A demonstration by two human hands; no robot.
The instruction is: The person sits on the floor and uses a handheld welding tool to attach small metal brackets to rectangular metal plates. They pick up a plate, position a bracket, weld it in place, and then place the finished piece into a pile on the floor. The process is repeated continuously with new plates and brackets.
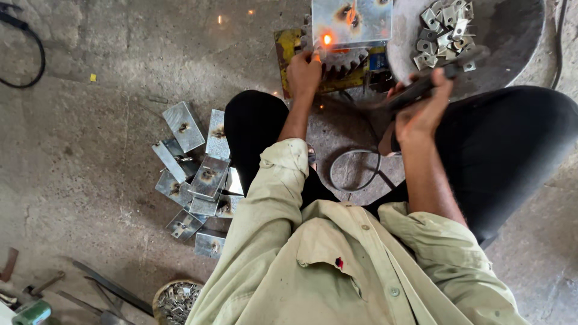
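My left hand [304,72] reaches forward to the lower edge of a square steel plate [352,21] that has dark burn marks. Its fingers are pinched together just below a glowing orange spot [327,40]; what they pinch is hidden. The plate lies on a toothed gear [344,60] and a yellow-stained metal base [286,47]. My right hand [421,108] is raised and grips a dark, blurred welding holder [436,81], held off to the right of the plate.
A round metal pan [518,36] at the top right holds several small bent brackets [445,27]. Several welded plates [198,174] lie piled beside my left knee. A bowl of small parts [176,301], loose tools [42,283] and a cable loop [352,171] lie on the concrete floor.
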